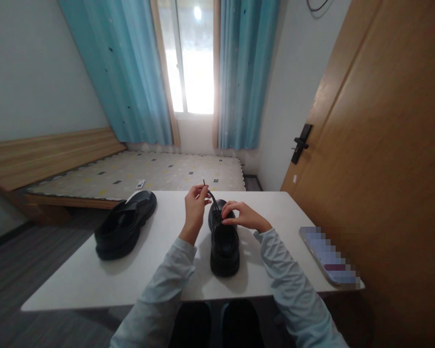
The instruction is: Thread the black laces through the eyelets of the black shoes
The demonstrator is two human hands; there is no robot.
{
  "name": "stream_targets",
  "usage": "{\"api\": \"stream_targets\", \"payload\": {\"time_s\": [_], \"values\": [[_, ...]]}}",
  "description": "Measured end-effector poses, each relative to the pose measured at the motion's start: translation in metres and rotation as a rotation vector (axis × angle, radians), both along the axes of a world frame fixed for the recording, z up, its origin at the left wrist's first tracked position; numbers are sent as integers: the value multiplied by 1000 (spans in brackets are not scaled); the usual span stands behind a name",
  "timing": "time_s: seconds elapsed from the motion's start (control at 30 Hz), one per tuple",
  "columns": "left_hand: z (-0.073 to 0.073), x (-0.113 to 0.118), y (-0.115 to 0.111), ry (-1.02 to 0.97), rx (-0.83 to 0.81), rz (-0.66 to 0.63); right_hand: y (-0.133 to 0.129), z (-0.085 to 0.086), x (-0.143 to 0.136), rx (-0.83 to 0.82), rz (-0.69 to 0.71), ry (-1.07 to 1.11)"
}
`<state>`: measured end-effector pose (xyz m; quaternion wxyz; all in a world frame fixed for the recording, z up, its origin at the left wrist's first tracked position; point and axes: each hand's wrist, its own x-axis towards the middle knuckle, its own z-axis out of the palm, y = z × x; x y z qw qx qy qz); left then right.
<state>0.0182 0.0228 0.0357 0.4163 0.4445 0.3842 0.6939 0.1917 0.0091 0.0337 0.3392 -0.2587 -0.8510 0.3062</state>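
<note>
A black lace-up shoe (224,251) stands upright on the white table, its toe pointing away from me. My left hand (195,203) is raised just left of the toe, pinching a dark shoelace (212,197) that runs up from the eyelets. On the shoe's right side, my right hand (241,215) has its thumb and fingers closed at the lacing; whatever they grip there is too small to make out. A second black shoe (125,227) rests at the table's left, angled with its toe to the far right.
The white table (159,275) spans the space before me. A flat tablet-like object (322,256), partly pixelated, lies near its right edge. Beyond are a bed (166,169) with a small white remote (140,184) and a wooden door (377,145) on the right.
</note>
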Motion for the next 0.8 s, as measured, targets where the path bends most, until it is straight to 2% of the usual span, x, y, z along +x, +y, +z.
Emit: {"api": "stream_targets", "payload": {"time_s": [0.13,0.2,0.3,0.37,0.47,0.6,0.8], "values": [[-9,1,-1,-91,-26,-78,0,-3,-5,-58,-118,8],[-13,-1,-1,-2,-37,-12,0,-3,-6,-146,-165,56],[-16,-7,0,173,6,142,0,-4,-5,-272,-155,159],[-16,-9,-1,216,61,177,1,-4,-5,-319,-149,215],[-11,-7,-5,178,133,86,1,-6,-7,-320,-155,226],[-7,-1,-12,82,138,-45,0,-5,-11,-233,-181,118],[-13,2,-13,31,154,-111,-3,-1,-11,-151,-129,15]]}}
